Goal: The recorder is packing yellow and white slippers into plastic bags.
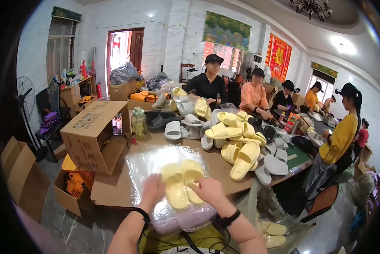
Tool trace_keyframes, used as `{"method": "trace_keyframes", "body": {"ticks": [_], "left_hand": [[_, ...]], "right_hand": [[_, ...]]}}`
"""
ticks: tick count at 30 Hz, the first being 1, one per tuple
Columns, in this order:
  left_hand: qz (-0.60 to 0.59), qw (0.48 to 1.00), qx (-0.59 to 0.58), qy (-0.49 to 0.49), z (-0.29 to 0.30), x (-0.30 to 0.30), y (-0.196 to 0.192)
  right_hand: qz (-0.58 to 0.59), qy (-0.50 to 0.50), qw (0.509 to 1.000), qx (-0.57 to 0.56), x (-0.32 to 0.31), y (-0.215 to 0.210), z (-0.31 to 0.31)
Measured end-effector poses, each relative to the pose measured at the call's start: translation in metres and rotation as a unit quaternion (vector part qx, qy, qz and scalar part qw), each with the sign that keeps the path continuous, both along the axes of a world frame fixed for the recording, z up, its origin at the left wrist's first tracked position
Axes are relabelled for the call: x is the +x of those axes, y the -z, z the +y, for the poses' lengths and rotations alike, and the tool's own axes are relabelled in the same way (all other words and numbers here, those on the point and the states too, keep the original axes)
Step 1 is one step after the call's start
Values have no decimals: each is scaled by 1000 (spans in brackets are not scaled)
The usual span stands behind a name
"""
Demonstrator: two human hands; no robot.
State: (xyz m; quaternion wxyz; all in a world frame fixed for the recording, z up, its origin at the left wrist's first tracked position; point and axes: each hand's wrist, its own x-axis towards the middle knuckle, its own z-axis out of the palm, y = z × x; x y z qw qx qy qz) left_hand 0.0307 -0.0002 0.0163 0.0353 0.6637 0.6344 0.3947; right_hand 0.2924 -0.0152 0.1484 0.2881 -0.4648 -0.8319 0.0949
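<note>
Positioning two pale-yellow moulded slippers (pixel 177 198) over clear plastic bags (pixel 144 163) on the near brown bench (pixel 109 190) seems underway; your left hand (pixel 153 189) and right hand (pixel 211 191) flank them, fingers' closure unclear; next probably calls for steadying both.

The pale yellow, open-toed rubbery slippers (pixel 177 195) look smooth. Around them, clear, flat plastic bags (pixel 144 160) are shiny and crinkly. Left of the slippers, the big brown cardboard box (pixel 86 144) looks dull.

pale yellow slippers (pixel 178 191) | pair, side by side | on clear plastic bags (pixel 149 160)
</note>
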Motion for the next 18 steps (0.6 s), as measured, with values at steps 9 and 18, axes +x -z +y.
{"method": "trace_keyframes", "body": {"ticks": [9,18], "left_hand": [[48,999,15,-7,9,-7,21],[53,999,3,-4,7,-7,18]], "right_hand": [[-140,84,983,-87,-64,101,64],[-86,120,987,-57,-68,111,84]]}}
